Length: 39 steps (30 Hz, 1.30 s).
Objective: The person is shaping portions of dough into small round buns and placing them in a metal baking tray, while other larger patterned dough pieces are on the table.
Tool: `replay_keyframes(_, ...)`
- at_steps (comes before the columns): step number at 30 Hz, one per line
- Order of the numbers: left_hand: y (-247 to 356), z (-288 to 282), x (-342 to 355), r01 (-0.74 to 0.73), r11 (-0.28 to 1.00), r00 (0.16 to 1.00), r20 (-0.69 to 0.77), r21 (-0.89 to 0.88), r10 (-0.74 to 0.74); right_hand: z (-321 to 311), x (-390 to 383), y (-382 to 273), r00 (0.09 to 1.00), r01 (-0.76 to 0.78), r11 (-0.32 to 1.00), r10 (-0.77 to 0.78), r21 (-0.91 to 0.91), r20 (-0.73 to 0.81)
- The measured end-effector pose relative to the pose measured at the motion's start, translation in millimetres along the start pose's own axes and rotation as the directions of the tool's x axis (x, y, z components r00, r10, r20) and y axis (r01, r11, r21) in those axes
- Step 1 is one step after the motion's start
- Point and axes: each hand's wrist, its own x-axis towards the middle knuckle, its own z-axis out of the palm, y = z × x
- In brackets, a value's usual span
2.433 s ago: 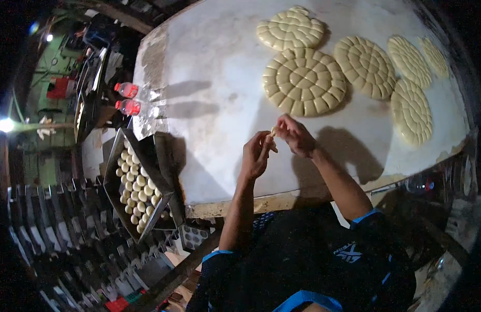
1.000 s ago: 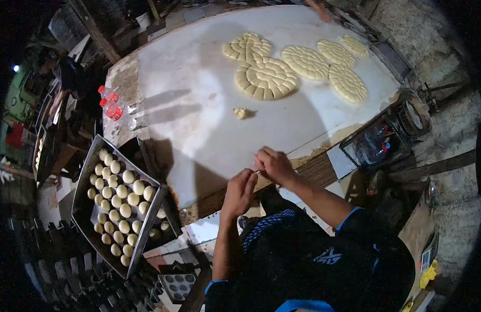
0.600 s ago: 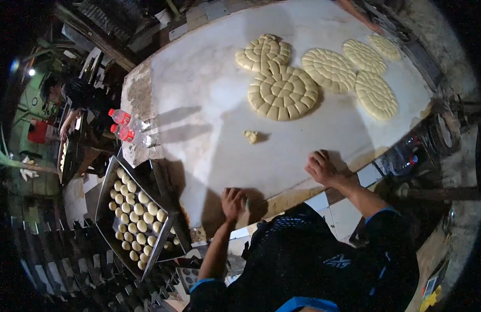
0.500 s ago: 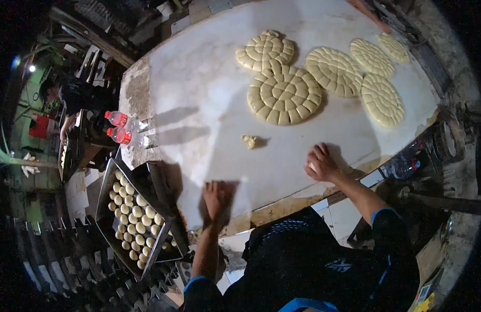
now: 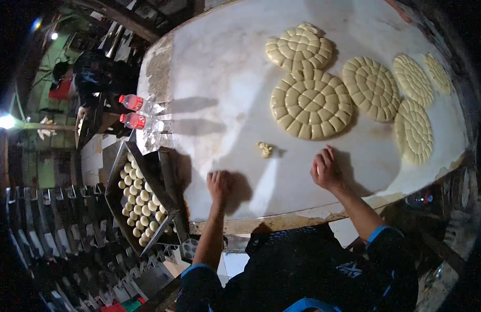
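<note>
My left hand [image 5: 219, 185] rests near the front of the pale tabletop [image 5: 214, 145], its fingers curled down. Further right, my right hand [image 5: 324, 169] is also curled, knuckles up. The undersides of both hands are hidden, so anything under the fingers cannot be made out. Ahead of and between them lies a small lumpy scrap of dough [image 5: 264, 150]. Past my right hand is a large dough round [image 5: 311, 104] cut into wedge-like blocks in rings. It touches a second cut round [image 5: 298, 49] behind it. Several flatter cut rounds [image 5: 371, 88] lie to the right.
A dark metal tray [image 5: 170, 218] of small dough balls [image 5: 141, 200] stands left of the table. Two clear bottles with red caps [image 5: 134, 112] lean over the table's left edge in view. A co-worker [image 5: 95, 73] is beyond at the far left.
The whole view has turned and shifted, so the table's things appear moved. Both my hands sit slightly farther in from the front edge, still curled. The dough rounds and scrap seem unmoved.
</note>
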Motion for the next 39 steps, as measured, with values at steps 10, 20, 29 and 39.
replay_keyframes(10,24,-14,-53,-0.167,0.979,0.986,-0.006,-0.121,0.167,-26,5,-49,0.952,-0.163,0.986,0.161,-0.013,0.261)
replay_keyframes(20,10,16,-10,0.131,0.824,0.99,0.118,-0.552,-0.079,36,40,-96,0.768,-0.616,0.756,0.639,-0.223,0.043)
replay_keyframes(29,-109,-249,-104,0.105,0.808,0.97,0.238,-0.58,0.044,-23,3,-34,0.391,-0.911,0.409,0.823,0.049,0.413)
replay_keyframes(39,-463,-366,-157,0.381,0.907,0.921,0.012,0.179,-0.389,242,364,-558,0.879,0.334,0.705,-0.473,0.625,0.064)
